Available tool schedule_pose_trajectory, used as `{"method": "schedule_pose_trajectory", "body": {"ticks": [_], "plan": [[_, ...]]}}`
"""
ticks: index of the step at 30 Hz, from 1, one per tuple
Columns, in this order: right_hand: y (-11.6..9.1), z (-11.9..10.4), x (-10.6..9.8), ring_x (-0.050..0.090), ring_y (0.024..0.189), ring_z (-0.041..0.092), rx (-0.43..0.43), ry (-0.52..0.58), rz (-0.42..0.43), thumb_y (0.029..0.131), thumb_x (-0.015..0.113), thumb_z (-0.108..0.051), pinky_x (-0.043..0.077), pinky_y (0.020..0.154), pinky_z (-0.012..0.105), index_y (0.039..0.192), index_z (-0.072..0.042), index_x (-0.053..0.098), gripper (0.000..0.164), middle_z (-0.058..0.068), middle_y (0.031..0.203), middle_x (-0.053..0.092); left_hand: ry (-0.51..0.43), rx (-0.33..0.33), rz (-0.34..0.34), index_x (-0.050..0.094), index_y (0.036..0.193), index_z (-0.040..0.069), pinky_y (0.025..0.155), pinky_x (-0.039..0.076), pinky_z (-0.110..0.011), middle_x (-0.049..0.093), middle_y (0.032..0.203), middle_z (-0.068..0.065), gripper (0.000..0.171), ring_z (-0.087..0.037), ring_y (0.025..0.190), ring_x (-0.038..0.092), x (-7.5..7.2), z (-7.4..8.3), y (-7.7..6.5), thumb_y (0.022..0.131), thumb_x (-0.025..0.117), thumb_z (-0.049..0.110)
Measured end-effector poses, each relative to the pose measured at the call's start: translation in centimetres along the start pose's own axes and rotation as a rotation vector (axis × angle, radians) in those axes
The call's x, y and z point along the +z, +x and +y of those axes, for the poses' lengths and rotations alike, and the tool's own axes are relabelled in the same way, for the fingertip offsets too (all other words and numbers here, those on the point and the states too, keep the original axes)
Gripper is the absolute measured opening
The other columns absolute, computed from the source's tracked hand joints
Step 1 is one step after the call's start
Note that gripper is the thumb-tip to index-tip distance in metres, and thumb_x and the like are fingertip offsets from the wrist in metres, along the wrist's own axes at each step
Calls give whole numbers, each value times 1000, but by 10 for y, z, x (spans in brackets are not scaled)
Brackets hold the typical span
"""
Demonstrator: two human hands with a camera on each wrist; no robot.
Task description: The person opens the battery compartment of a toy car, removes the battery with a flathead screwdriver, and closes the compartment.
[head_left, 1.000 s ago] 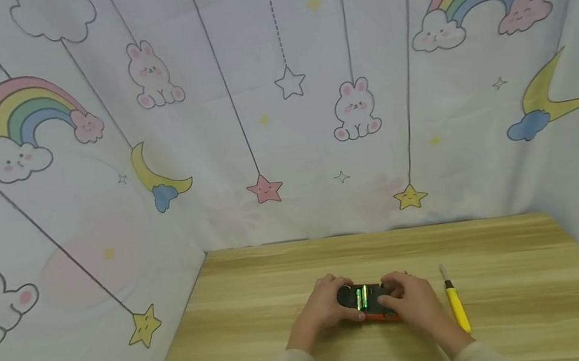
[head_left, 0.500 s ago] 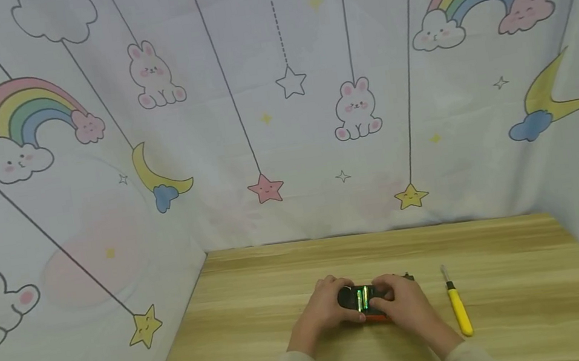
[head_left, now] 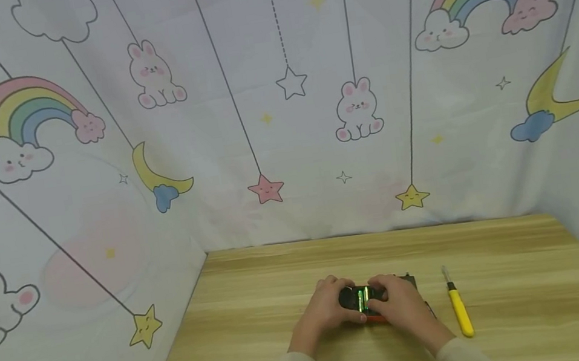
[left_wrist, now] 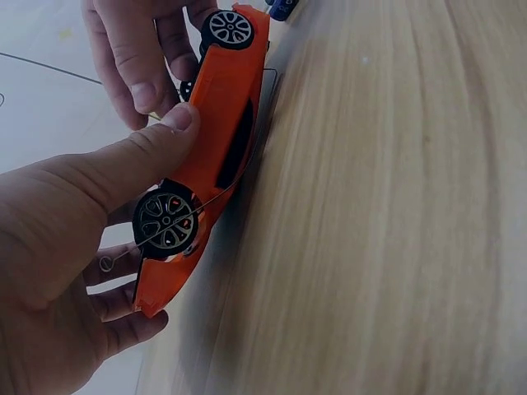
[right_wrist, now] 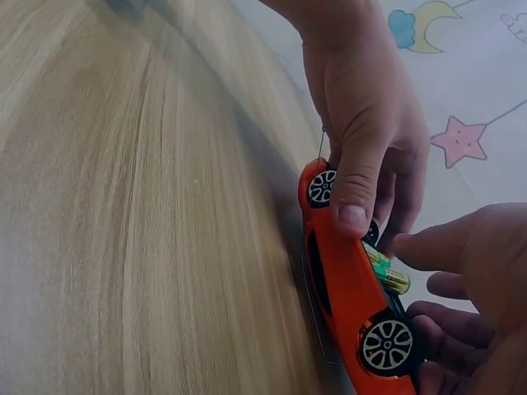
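An orange toy car lies upside down on the table, its dark underside facing up. Green-and-gold batteries sit side by side in its underside. My left hand grips the left end, thumb along the near side and fingers behind. My right hand reaches over the right part. Its thumb is at the near ends of the batteries and its fingers are on the far side, pinching across one battery; the fingertips are partly hidden.
A yellow-handled screwdriver lies right of the right hand. Part of a dark object shows beyond that hand. A thin wire crosses the car's side in the left wrist view. Behind the table hangs a printed cloth.
My right hand has moved left along the car, closer to the batteries, uncovering the dark object behind it. My left hand and the screwdriver stay where they were.
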State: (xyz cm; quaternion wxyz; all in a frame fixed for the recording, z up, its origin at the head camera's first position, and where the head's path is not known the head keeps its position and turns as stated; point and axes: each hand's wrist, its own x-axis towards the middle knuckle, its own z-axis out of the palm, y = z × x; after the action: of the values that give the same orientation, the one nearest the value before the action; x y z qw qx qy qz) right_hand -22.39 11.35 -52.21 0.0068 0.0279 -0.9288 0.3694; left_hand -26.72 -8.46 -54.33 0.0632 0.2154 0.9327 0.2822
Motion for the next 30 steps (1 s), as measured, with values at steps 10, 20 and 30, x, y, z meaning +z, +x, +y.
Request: {"method": "schedule_pose_trajectory", "body": {"ticks": [10, 20, 30], "plan": [[4, 2, 9, 64, 106, 28, -31, -138, -10, 81, 85, -33, 55, 89, 54, 127, -10, 70, 53, 12, 119, 62, 23, 18, 10, 65, 134, 21, 89, 50, -32, 60, 119, 1, 76, -15, 106, 48, 1, 1, 1, 70, 92, 53], [-2, -2, 3, 64, 110, 28, -35, -79, 5, 83, 85, -28, 53, 94, 55, 121, -15, 70, 43, 7, 117, 64, 16, 14, 7, 65, 134, 21, 89, 50, -32, 59, 118, 1, 77, -14, 105, 47, 0, 3, 0, 69, 92, 54], [-6, -5, 4, 59, 81, 12, -33, 30, 32, 85, 83, -21, 51, 69, 36, 107, -17, 63, 29, -1, 103, 71, -4, -1, -3, 64, 135, 21, 89, 51, -34, 58, 118, 2, 78, -15, 107, 47, -1, 4, -2, 70, 92, 52]]}}
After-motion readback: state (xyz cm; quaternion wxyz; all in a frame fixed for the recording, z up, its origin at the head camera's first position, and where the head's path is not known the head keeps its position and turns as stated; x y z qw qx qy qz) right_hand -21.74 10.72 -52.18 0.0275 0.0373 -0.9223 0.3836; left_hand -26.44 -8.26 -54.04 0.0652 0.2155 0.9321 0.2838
